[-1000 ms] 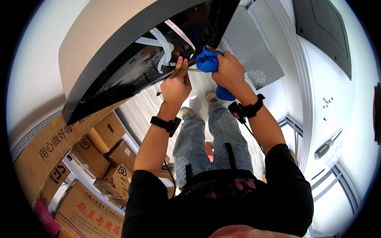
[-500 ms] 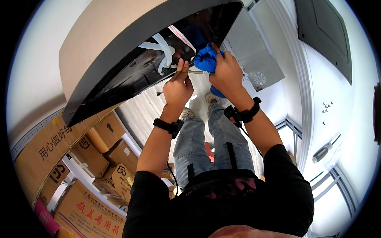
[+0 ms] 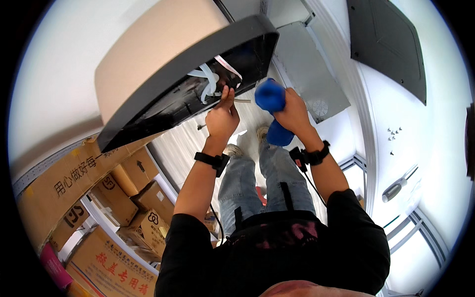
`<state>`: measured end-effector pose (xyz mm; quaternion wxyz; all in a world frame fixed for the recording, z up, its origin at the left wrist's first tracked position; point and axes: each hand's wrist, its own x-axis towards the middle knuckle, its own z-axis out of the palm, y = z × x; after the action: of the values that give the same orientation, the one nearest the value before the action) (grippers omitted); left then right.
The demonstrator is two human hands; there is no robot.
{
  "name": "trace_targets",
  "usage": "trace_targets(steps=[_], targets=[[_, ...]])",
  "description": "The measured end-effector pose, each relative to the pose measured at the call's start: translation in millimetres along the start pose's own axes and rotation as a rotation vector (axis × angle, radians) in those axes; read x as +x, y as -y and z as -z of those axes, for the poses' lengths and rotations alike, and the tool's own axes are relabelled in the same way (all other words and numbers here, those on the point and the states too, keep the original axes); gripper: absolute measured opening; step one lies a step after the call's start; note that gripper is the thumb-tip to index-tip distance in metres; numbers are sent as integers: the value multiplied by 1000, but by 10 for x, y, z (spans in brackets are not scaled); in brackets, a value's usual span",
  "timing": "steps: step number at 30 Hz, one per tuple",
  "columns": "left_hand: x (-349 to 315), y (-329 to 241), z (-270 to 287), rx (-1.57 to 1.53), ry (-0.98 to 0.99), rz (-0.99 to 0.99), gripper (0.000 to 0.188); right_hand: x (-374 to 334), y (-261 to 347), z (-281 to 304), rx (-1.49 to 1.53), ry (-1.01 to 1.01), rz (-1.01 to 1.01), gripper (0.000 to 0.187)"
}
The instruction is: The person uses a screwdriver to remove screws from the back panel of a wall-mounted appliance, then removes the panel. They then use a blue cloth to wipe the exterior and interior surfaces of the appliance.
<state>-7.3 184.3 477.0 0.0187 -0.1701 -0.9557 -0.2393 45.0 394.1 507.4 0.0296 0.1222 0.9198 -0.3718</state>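
Observation:
A beige appliance housing with a dark rim (image 3: 237,39) tilts over the upper left, its black underside exposed. Curved white hoses (image 3: 212,81) and a pinkish-white printed strip (image 3: 230,67) come out of it. My left hand (image 3: 223,118) is at the lower edge of that opening, fingers pressed together around a thin pale tube (image 3: 242,101); its end sticks out to the right, and the exact grip is partly hidden. To the right, my right hand (image 3: 293,113) is closed around a bunched blue cloth (image 3: 270,95), with a loose part hanging below the fist.
Several cardboard boxes (image 3: 111,267) fill shelving at the lower left. On the white surface at right lie a screwdriver (image 3: 393,192), several small screws (image 3: 393,131) and a dark panel (image 3: 388,44). A grey metal panel (image 3: 311,69) stands beyond my right hand.
My right hand has drawn the blue cloth down and away from the opening, and more of it hangs below the fist. My left hand stays by the tube. The whole view has shifted.

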Motion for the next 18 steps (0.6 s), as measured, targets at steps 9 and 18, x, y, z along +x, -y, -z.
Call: trace_targets(steps=[9,18], targets=[[-100,-369,1084,-286,125,-229,37,-254,560,995,438,-282,186,63],[-194,-201,3136,51,-544,-62,22,127,2047,1779,-196,-587,563,61]])
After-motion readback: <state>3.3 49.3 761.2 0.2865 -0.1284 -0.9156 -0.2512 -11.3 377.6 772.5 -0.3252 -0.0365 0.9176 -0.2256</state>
